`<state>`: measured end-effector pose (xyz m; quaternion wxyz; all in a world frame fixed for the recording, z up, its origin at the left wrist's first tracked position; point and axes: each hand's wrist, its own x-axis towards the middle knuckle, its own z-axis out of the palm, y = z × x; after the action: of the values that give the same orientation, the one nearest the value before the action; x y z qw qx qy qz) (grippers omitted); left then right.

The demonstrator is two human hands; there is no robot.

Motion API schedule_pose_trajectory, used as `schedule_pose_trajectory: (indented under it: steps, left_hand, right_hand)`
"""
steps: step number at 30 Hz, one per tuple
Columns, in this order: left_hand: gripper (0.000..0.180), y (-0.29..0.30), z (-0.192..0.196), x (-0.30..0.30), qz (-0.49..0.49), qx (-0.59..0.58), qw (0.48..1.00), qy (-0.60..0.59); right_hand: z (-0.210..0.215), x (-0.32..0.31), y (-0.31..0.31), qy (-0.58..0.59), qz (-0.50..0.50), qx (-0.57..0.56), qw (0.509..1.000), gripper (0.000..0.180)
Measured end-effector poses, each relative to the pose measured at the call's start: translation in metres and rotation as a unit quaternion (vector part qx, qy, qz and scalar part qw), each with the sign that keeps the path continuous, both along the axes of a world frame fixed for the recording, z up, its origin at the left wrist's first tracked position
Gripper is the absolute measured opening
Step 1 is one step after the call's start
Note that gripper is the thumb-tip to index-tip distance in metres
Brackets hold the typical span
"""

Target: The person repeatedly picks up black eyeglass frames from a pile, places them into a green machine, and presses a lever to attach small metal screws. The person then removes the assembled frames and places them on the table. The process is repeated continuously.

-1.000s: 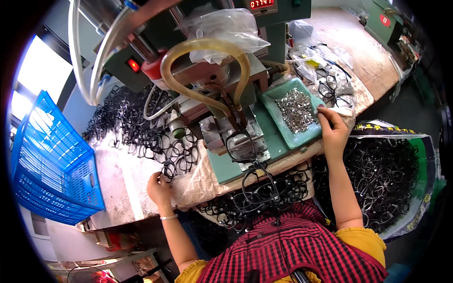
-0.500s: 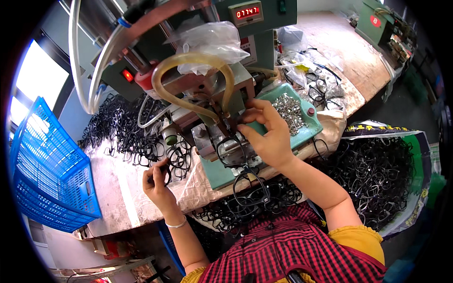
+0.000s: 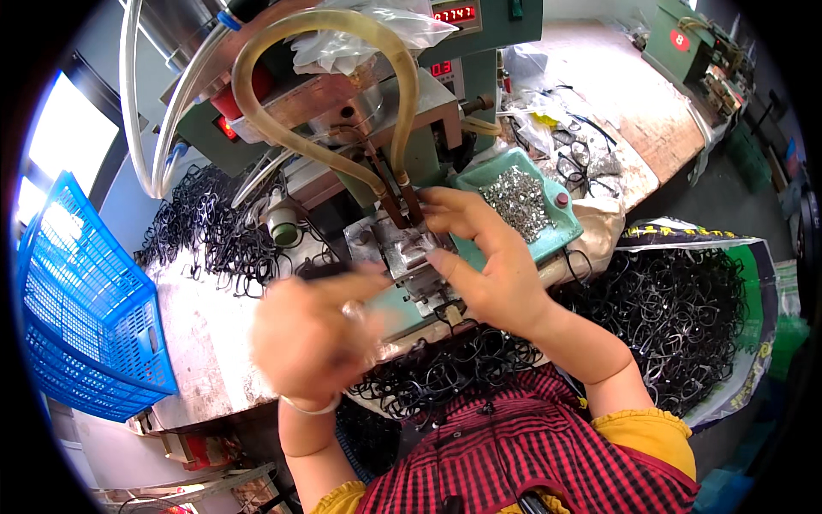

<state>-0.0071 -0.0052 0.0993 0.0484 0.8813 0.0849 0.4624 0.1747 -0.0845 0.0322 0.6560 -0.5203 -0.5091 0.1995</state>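
My right hand (image 3: 495,272) rests at the small metal fixture (image 3: 409,254) of a bench press. Its thumb and fingers are apart, the thumb tip touching or nearly touching the fixture's edge. Above the fixture come down two dark prongs (image 3: 401,204), joined to a looped yellowish tube (image 3: 402,60). My left hand (image 3: 312,334) is smeared by motion in front of the fixture's left side, and whatever it may hold cannot be made out. Black spectacle frames (image 3: 458,364) lie heaped between the bench edge and my checked apron.
A green tray (image 3: 561,236) of small metal parts stands right of the fixture. Black frames (image 3: 205,227) pile up behind on the left, beside a blue basket (image 3: 94,317). A large sack (image 3: 762,291) of black frames stands at right. Clear hoses (image 3: 154,103) hang at upper left.
The spectacle frame at the fixture is no longer there. My left hand has swung up and right toward the fixture. The tube and prongs have shifted, baring the fixture. My right hand stays close by.
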Motion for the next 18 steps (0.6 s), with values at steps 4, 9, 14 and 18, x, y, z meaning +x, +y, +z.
schedule_pose_trajectory:
  steps: [4,9,14,18]
  left_hand:
    - [0.036,-0.023,-0.022,0.028,-0.12,0.126,0.982,0.073]
    - [0.042,-0.027,-0.034,0.041,-0.129,0.159,0.973,0.107]
    - [0.04,-0.037,-0.036,0.039,-0.07,0.151,0.98,0.113]
    - [0.041,-0.029,-0.037,0.039,-0.086,0.139,0.978,0.131]
  right_hand:
    - [-0.035,0.057,0.009,-0.282,-0.137,-0.078,0.946,0.032]
    - [-0.104,0.115,-0.001,-0.385,-0.305,-0.153,0.857,0.024]
    - [-0.115,0.117,-0.002,-0.368,-0.281,-0.114,0.879,0.019]
    - [-0.101,0.109,0.01,-0.459,-0.162,-0.091,0.869,0.021]
